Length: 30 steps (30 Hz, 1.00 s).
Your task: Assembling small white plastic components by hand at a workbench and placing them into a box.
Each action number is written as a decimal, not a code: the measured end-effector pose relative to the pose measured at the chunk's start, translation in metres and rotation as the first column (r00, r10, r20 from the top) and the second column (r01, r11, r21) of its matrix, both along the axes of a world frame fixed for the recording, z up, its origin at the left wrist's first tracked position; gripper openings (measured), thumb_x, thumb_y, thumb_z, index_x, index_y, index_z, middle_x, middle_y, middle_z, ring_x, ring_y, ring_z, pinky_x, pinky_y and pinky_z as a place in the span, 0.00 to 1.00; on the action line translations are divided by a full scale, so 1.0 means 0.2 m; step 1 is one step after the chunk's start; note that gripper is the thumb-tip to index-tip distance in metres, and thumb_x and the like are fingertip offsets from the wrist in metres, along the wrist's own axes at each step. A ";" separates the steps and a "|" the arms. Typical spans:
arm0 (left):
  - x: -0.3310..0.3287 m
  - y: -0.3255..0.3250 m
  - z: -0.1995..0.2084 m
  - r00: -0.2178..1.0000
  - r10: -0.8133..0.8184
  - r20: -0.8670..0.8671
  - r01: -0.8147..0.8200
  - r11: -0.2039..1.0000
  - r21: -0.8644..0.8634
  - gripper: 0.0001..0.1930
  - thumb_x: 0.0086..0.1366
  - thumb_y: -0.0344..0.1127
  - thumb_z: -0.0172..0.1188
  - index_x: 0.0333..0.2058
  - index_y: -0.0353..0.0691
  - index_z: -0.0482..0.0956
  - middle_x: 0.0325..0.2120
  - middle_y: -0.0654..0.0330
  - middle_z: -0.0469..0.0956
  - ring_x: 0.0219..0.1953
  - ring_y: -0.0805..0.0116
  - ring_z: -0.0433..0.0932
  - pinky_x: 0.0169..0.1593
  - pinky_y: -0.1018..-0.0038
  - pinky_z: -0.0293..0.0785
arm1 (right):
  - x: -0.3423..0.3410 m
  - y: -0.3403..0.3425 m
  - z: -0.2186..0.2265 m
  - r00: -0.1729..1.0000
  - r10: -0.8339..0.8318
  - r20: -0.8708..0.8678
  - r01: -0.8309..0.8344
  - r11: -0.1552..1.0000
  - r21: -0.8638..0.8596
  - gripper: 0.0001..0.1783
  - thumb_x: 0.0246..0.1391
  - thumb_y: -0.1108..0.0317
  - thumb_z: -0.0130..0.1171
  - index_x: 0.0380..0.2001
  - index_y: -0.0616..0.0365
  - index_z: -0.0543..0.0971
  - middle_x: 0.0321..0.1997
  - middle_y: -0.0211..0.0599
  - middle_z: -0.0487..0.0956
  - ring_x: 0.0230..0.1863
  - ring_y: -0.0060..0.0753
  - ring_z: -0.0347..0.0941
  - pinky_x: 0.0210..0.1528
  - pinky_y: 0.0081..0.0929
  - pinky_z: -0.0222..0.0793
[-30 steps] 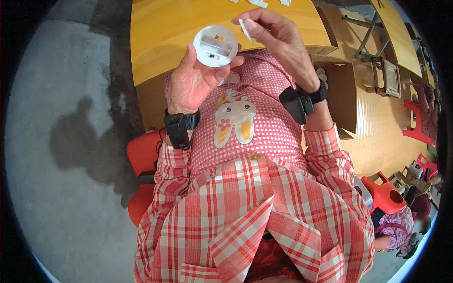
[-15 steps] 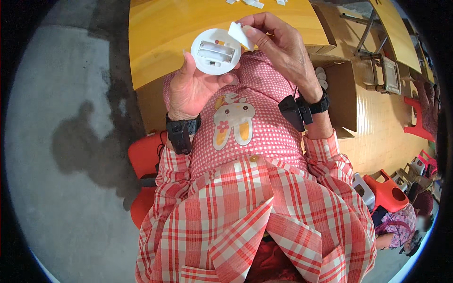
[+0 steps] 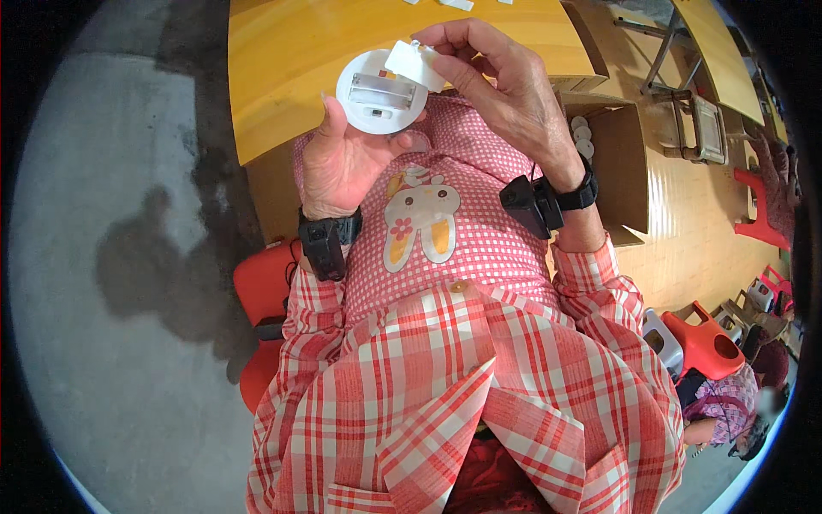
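My left hand (image 3: 347,158) is closed round the lower left edge of a round white plastic device (image 3: 353,98), held up with its back toward me. An oblong battery compartment (image 3: 382,91) lies uncovered in it, with metal contacts at the ends and a small dark switch (image 3: 377,113) below. Between thumb and fingers, my right hand (image 3: 497,81) pinches a thin white battery cover (image 3: 414,63). That cover overlaps the upper right part of the device, tilted; whether the two touch I cannot tell.
A yellow table (image 3: 308,51) stands in front, with white pieces (image 3: 456,4) at its far side. An open cardboard box (image 3: 621,154) holding white discs (image 3: 584,137) is on the right. Red stools (image 3: 706,343) and another person (image 3: 723,407) are at the lower right.
My right hand has brought the cover leftward and down over the device's upper right, turning its flat face more toward me. The device has shifted slightly left.
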<state>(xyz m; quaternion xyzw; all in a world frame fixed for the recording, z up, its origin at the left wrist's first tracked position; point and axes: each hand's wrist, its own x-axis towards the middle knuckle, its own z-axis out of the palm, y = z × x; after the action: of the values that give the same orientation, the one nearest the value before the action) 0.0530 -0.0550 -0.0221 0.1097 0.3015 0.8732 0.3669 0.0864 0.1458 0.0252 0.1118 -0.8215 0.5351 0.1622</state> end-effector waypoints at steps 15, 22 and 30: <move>-0.01 0.01 -0.03 0.995 -0.042 0.093 0.021 0.976 0.216 0.36 0.61 0.59 0.51 0.58 0.37 0.59 0.51 0.49 0.68 0.50 0.53 0.70 0.46 0.60 0.71 | 0.01 0.05 0.00 0.940 0.305 0.152 -0.221 0.885 -0.411 0.15 0.58 0.74 0.50 0.50 0.59 0.72 0.31 0.23 0.67 0.33 0.14 0.64 0.39 0.13 0.63; 0.02 -0.01 0.00 0.999 0.027 -0.029 -0.027 1.000 -0.004 0.41 0.57 0.61 0.55 0.60 0.39 0.56 0.56 0.44 0.63 0.54 0.52 0.67 0.47 0.63 0.68 | 0.06 0.07 0.02 0.949 0.311 0.051 -0.229 0.791 -0.567 0.15 0.57 0.75 0.52 0.48 0.62 0.71 0.41 0.28 0.73 0.38 0.17 0.67 0.43 0.15 0.65; 0.01 -0.03 -0.02 0.991 0.015 -0.133 -0.015 1.000 -0.004 0.45 0.53 0.62 0.60 0.60 0.38 0.56 0.57 0.42 0.61 0.56 0.51 0.65 0.49 0.62 0.68 | 0.04 0.02 0.19 0.981 0.157 -0.110 -0.191 0.863 -0.467 0.08 0.51 0.77 0.57 0.37 0.61 0.77 0.30 0.30 0.73 0.35 0.21 0.70 0.38 0.21 0.70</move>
<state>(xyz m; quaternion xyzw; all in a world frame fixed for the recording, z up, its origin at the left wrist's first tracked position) 0.0559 -0.0602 -0.0269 0.1645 0.3283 0.8659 0.3396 0.0948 0.1490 0.0637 0.1606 -0.6456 0.7284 0.1637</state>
